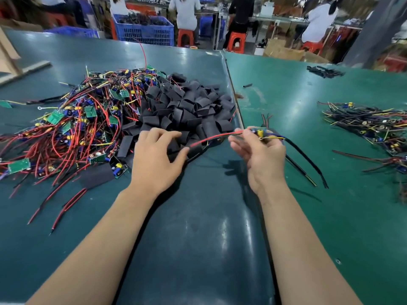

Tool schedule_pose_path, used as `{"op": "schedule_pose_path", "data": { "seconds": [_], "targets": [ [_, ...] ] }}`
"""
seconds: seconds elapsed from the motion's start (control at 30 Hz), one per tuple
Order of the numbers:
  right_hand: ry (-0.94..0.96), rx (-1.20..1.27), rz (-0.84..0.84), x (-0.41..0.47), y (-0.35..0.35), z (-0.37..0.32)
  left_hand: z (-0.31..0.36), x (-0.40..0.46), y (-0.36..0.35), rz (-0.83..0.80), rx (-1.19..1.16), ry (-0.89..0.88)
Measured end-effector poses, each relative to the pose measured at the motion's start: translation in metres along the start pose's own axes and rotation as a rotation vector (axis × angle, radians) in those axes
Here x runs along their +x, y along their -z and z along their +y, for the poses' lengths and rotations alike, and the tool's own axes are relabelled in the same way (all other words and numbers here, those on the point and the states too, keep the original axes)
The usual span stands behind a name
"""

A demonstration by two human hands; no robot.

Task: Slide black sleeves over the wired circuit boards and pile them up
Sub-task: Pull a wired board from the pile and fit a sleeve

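A glossy green bench mat, scuffed pale in places, reflects overhead light in soft streaks at a workshop station. Matt black sleeves, flat and rubbery in look, lie heaped against a tangle of circuit boards with green lacquered faces and smooth red, black and yellow plastic-coated wires. The wired board in the right hand carries shiny yellow and blue plastic parts. A second heap shows the same smooth insulated wire. Behind, a moulded blue plastic crate has lattice walls; the stools are glossy orange-red plastic.
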State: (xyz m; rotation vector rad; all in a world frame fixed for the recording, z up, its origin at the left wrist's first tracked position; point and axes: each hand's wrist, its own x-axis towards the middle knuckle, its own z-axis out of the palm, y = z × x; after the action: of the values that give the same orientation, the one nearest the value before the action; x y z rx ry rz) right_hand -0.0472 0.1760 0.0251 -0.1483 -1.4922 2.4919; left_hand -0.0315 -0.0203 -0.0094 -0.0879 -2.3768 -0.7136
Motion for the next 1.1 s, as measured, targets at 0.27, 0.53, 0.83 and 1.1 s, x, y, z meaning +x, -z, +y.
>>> {"op": "schedule_pose_path", "data": {
  "seconds": [0.27,0.53,0.83,1.1],
  "targets": [
    [-0.003,0.023,0.095,0.007,0.01,-0.004,-0.004,0.003,-0.006,-0.16,0.201,-0.001],
    [0.07,-0.123,0.03,0.004,0.009,-0.002,-0.003,-0.003,0.0,-0.281,0.188,-0.04],
    [-0.022,0.029,-0.018,0.003,0.006,0.0,-0.006,-0.007,0.006,-0.328,0.029,-0.086],
    [-0.045,0.123,0.02,0.008,0.01,-0.005,-0.006,-0.009,0.013,-0.36,-0.037,-0.156]
  ]
}}
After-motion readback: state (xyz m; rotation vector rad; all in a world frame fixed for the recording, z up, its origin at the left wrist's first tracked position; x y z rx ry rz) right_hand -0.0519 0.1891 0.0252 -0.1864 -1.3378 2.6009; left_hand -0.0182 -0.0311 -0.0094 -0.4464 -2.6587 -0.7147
